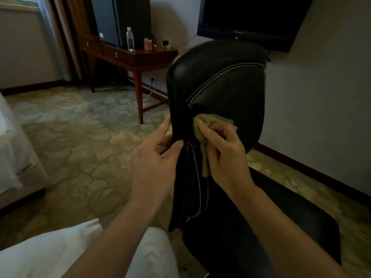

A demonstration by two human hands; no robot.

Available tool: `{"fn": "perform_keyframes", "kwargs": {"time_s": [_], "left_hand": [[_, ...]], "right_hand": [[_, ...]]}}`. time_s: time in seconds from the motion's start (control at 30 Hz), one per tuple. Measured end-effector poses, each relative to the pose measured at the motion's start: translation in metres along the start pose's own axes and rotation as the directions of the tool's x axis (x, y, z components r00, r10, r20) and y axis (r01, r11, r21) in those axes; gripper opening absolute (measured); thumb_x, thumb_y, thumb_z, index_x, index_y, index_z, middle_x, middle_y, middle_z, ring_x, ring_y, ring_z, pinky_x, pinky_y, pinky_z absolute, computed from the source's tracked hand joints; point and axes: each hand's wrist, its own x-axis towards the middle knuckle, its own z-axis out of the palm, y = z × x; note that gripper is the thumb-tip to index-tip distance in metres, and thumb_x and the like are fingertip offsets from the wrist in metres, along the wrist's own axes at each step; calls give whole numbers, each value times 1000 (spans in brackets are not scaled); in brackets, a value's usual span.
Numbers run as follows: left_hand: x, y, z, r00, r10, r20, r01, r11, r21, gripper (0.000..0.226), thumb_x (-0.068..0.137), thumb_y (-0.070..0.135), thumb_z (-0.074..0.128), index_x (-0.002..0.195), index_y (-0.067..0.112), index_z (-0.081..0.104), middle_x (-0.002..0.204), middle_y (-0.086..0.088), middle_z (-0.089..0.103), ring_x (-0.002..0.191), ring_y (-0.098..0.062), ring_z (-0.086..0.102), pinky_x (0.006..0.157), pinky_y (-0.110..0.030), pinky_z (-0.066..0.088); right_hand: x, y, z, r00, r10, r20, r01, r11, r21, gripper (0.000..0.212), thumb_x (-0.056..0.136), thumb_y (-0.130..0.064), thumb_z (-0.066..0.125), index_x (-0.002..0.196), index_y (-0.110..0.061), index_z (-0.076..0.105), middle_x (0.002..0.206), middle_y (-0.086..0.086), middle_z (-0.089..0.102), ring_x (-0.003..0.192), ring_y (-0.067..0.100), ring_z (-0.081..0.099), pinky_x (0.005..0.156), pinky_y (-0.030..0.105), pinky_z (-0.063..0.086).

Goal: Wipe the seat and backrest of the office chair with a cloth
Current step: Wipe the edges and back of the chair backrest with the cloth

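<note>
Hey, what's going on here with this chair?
A person is wiping the black leather backrest of an office chair. The right hand grips a crumpled yellow-green cloth and presses it against the backrest's front, near one side edge. The left hand steadies that edge, thumb in front and fingers behind. The dark seat lies below.

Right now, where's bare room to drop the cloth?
Free: seat's wall side; carpet between bed and desk. Crowded: desk top around the bottle; backrest edge, where left hand, right hand and cloth meet.
</note>
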Motion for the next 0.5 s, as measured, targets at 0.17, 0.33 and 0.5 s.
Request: {"fn": "perform_keyframes", "kwargs": {"time_s": [0.17,0.33,0.5], "left_hand": [[0,-3,2,1000,6,18,-6,1000,-12,58,96,11,68,143,40,49,94,28,70,93,11,69,77,-5,52],[-1,-3,2,999,5,42,-4,1000,-25,56,100,14,63,142,47,45,111,24,70,106,6,67,87,-12,54],[-4,-4,5,999,18,35,-18,1000,17,51,102,20,61,140,49,45,107,35,65,105,15,63,82,-5,49]], "right_hand": [[-18,6,5,1000,3,14,-2,999,-34,43,97,-9,47,139,-13,52,120,11,54,109,15,51,95,27,49],[7,-1,4,999,-32,-29,30,998,-49,42,99,-14,42,140,-10,51,123,15,54,112,24,54,94,36,52],[1,0,8,999,-49,3,49,998,-43,43,99,-14,43,142,-10,49,124,15,51,111,22,54,96,33,51]]}}
